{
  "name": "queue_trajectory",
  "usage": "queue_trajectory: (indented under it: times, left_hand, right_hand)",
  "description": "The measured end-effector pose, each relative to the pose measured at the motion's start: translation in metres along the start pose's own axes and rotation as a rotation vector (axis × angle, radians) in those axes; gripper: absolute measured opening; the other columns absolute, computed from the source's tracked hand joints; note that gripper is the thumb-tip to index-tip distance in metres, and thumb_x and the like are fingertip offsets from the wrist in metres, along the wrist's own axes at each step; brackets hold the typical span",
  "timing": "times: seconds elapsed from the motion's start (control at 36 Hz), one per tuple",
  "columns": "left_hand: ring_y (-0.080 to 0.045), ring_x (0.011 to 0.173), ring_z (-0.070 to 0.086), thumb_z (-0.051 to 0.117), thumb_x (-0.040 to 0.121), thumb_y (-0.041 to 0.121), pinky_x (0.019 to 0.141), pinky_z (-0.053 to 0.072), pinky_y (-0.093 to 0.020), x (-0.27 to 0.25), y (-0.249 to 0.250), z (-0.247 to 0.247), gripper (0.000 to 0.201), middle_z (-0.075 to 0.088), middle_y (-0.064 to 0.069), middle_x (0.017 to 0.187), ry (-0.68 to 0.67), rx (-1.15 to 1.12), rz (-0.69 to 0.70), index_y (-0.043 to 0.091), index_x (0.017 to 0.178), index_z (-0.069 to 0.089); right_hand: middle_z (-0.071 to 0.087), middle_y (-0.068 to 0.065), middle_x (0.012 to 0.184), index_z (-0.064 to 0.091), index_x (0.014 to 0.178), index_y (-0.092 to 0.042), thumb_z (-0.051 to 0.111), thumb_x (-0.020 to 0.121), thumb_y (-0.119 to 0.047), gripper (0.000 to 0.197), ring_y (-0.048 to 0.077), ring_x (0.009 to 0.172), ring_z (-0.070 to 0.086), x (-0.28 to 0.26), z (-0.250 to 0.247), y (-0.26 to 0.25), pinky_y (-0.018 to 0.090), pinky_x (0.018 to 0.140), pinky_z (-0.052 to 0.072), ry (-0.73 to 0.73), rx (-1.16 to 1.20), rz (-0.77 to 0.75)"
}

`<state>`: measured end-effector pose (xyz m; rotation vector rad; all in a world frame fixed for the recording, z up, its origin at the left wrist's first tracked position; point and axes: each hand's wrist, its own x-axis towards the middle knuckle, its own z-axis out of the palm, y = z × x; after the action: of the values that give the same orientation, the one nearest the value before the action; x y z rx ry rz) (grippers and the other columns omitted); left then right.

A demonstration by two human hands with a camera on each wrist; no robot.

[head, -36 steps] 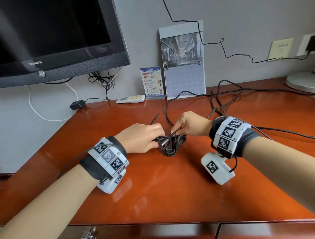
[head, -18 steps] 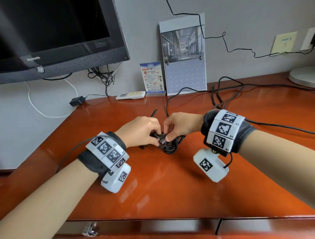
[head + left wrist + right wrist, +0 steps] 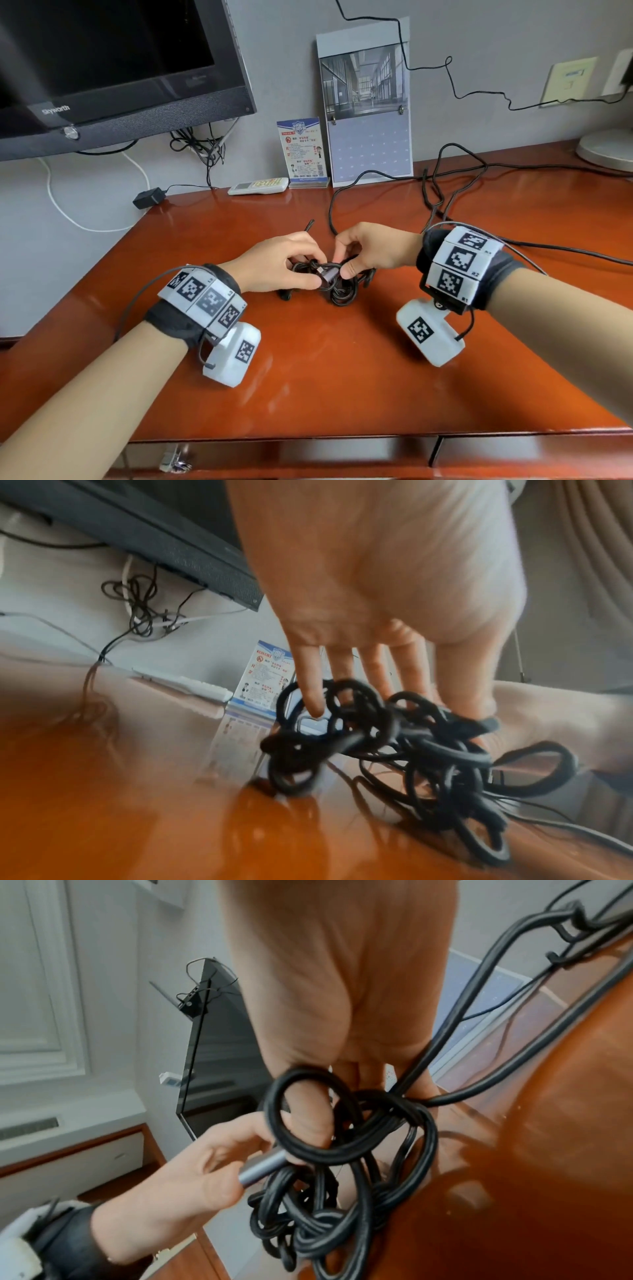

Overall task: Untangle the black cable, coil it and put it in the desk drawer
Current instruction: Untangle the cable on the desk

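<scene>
A knotted bundle of black cable point(image 3: 342, 291) point(image 3: 428, 764) point(image 3: 342, 1191) lies mid-desk, lifted slightly by both hands. My left hand point(image 3: 284, 263) pinches the cable's grey metal plug point(image 3: 328, 274) point(image 3: 263, 1167) between thumb and fingers. My right hand point(image 3: 370, 250) pinches a loop of the cable point(image 3: 308, 1110) just right of the plug, thumb through the loop. In the left wrist view the fingers point(image 3: 311, 693) reach down into the tangle. The closed desk drawer point(image 3: 274, 455) shows at the front edge, below the desktop.
A second black cable point(image 3: 445, 178) trails across the back right of the red-brown desk point(image 3: 325, 377). A TV point(image 3: 102, 68), a remote point(image 3: 258, 186), a card stand point(image 3: 305, 150), a calendar point(image 3: 366, 102) and a power adapter point(image 3: 147, 198) line the back edge.
Both hands have closed in over the bundle. The right hand moved left onto a loop beside the plug, and the tangle is lifted a little.
</scene>
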<state>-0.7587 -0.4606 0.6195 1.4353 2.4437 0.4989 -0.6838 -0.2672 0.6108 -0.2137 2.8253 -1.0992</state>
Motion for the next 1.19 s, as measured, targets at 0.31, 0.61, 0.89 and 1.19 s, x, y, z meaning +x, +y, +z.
queue_trajectory:
  times: [0.31,0.61,0.89,1.19]
  left_hand:
    - [-0.009,0.094,0.047,0.069,0.082,0.01,0.085,0.036,-0.018,0.012,0.008,0.005,0.028,0.044,0.011,0.096,-0.042,-0.105,-0.049,0.032,0.086,0.054]
    - [-0.006,0.077,0.049,0.075,0.074,0.014,0.066,0.036,-0.006,0.014,0.014,0.005,0.026,0.051,0.014,0.086,0.036,-0.06,-0.085,0.029,0.077,0.055]
    - [-0.007,0.083,0.052,0.075,0.08,0.015,0.077,0.041,-0.011,0.012,0.007,0.01,0.016,0.052,0.011,0.09,0.161,-0.094,-0.047,0.019,0.089,0.062]
    - [-0.016,0.078,0.054,0.073,0.08,0.013,0.079,0.044,-0.026,0.008,0.017,0.019,0.012,0.05,0.008,0.084,0.263,-0.135,-0.087,0.017,0.083,0.062]
  right_hand:
    - [0.061,-0.002,0.083,0.064,0.087,-0.015,0.068,0.083,-0.015,0.006,0.012,0.077,0.056,-0.009,0.007,-0.001,0.024,0.075,0.045,0.043,0.069,-0.013]
    - [0.057,0.003,0.097,0.05,0.09,-0.016,0.078,0.071,-0.041,0.042,0.02,0.087,0.053,-0.005,0.017,-0.015,0.033,0.076,0.046,0.13,-0.253,-0.024]
    - [0.056,0.007,0.101,0.049,0.093,-0.016,0.062,0.085,-0.037,0.026,0.026,0.091,0.056,-0.012,0.019,-0.019,0.038,0.081,0.049,0.129,-0.313,-0.022]
    - [0.056,0.007,0.096,0.054,0.103,-0.015,0.05,0.086,-0.012,0.018,0.03,0.09,0.056,-0.012,0.024,-0.029,0.028,0.065,0.043,0.193,-0.27,0.143]
